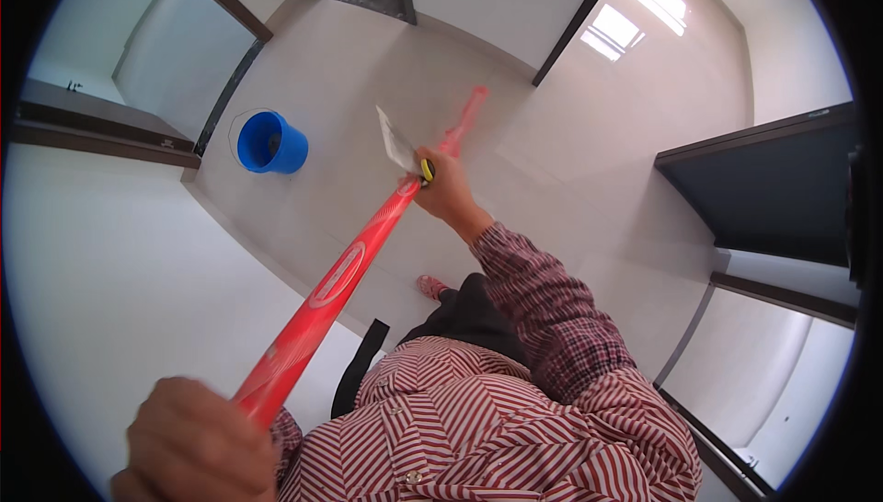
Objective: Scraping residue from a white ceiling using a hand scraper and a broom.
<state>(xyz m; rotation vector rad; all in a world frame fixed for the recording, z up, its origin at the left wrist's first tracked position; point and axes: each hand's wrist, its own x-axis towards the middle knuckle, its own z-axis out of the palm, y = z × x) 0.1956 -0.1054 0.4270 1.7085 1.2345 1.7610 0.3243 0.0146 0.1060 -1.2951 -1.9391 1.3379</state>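
Note:
A long red pole in printed plastic wrap (345, 274) runs slantwise across the view, from the lower left up past the middle. My left hand (200, 440) is closed around its near end at the lower left. Further along, my right hand (445, 184) grips the pole and also a flat scraper blade (393, 139) with a yellow and black handle part (428, 169). The blade points up and left from the fingers. Beyond my right hand, the pole's far part (469, 115) looks blurred and pinkish.
A blue bucket (272, 143) with a wire handle stands on the tiled floor (345, 88) at the upper left. Dark-framed doorways lie at both sides and the top. An open dark door (766, 184) juts in from the right. A white wall (138, 260) is close on the left.

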